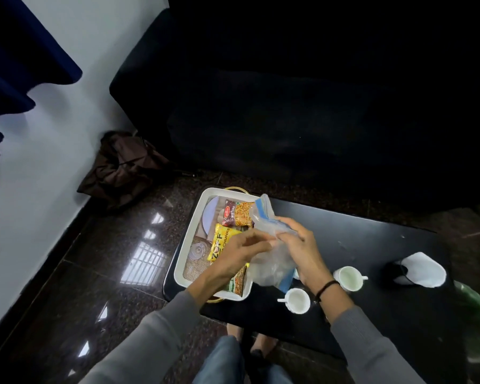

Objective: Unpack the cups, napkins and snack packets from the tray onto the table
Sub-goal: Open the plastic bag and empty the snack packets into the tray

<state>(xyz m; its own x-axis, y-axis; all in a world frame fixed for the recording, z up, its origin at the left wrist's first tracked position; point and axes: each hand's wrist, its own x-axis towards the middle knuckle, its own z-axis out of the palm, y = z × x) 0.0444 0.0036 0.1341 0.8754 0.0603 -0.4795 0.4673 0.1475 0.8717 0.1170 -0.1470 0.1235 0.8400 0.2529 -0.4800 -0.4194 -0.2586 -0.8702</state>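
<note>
fingers point(287, 227) of the right hand point(299, 245) curl over the top of a clear plastic bag point(272, 264), gripping it just below its blue zip strip. the left hand point(239, 249) stretches its fingers to the bag's edge, but blur hides whether they pinch it. the bag hangs over the right rim of the white tray point(190, 236), at the left end of the black table point(372, 245). in the tray lie a red and orange packet point(237, 214), a yellow packet point(221, 242) and a green packet point(237, 285). a near cup point(297, 300) and a far cup point(348, 278) stand on the table, with what looks like a napkin point(424, 268) further right. i can't tell what the bag holds. probably best to pinch both sides of the strip, part it evenly, and keep the mouth up and away from the cups.
</note>
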